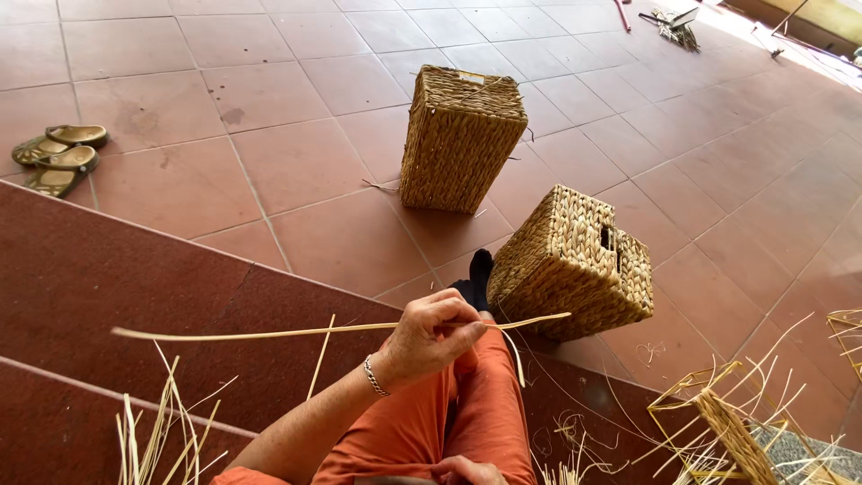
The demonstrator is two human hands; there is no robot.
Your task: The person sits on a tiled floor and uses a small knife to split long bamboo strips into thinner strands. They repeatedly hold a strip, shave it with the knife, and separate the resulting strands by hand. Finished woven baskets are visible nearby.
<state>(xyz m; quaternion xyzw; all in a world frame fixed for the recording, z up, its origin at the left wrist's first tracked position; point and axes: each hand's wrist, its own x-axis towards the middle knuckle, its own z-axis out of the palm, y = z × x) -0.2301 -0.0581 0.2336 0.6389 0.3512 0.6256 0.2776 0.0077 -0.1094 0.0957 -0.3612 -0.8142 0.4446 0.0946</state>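
My left hand [433,337], with a silver bracelet on the wrist, is shut on a long pale straw strand [269,333]. The strand runs level across my lap, from far left to a tip near the tipped woven basket [575,260]. A thinner end curls down to the right of the hand. Only the top of my right hand [467,469] shows at the bottom edge, resting on my orange trouser leg; its grip is hidden. My black-socked foot [478,274] touches the tipped basket.
A taller woven basket [462,135] stands upright on the red tile floor behind the tipped one. Loose straw [153,440] lies at lower left on the dark red mat [135,287]. A yellow wire frame [718,422], partly woven, sits at lower right. Sandals [63,157] lie far left.
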